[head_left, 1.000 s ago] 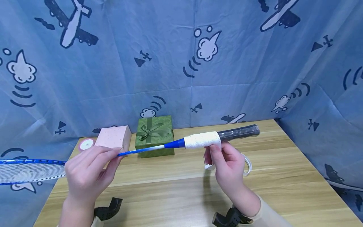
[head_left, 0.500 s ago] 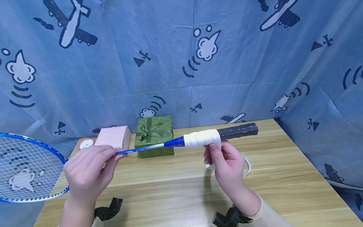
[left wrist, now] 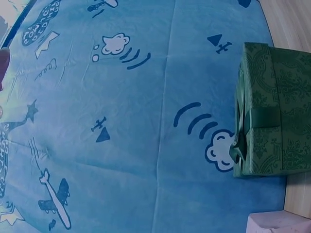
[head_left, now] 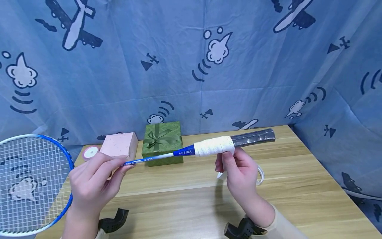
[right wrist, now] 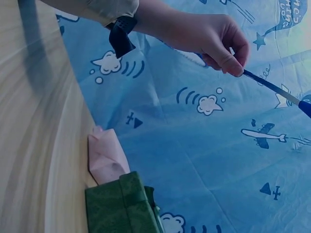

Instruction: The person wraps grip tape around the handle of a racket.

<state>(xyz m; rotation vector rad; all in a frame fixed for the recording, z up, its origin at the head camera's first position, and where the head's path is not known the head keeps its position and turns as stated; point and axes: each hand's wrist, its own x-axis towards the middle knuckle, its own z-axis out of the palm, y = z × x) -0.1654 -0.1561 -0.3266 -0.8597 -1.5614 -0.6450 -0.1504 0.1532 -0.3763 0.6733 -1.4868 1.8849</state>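
The left hand (head_left: 89,186) is seen with its fingertips curled together on the thin blue shaft (head_left: 149,158) of a badminton racket, which is pinched between thumb and fingers; the same pinch is shown from the side in the right wrist view (right wrist: 214,36). The right hand (head_left: 238,174) is held just under the handle, and its thumb and fingers are closed on a strip of white grip tape (head_left: 214,146) at the point where the wrapped part ends. A loose tail of the tape (head_left: 260,174) is seen curling behind and below this hand.

The racket is held clear of the wooden table (head_left: 298,186), with its long axis running nearly level from left to right and rising slightly toward the right. The strung head (head_left: 30,182) is found at the far left, beyond the left hand, with its face turned toward the camera. Between the hands lie the shaft and the blue cone (head_left: 184,152). The white wrapping is laid from the cone up to the right hand; the dark, unwrapped part of the handle (head_left: 253,137) extends to the right of that hand, toward the butt. The right hand is therefore the nearer one to the bare section, which lies directly to its right along the axis.

Behind the shaft, a green gift box (head_left: 162,141) with a bow, a pink box (head_left: 119,145) and a small roll of tape (head_left: 90,152) are set at the back edge of the table, against a blue printed cloth (head_left: 191,66).
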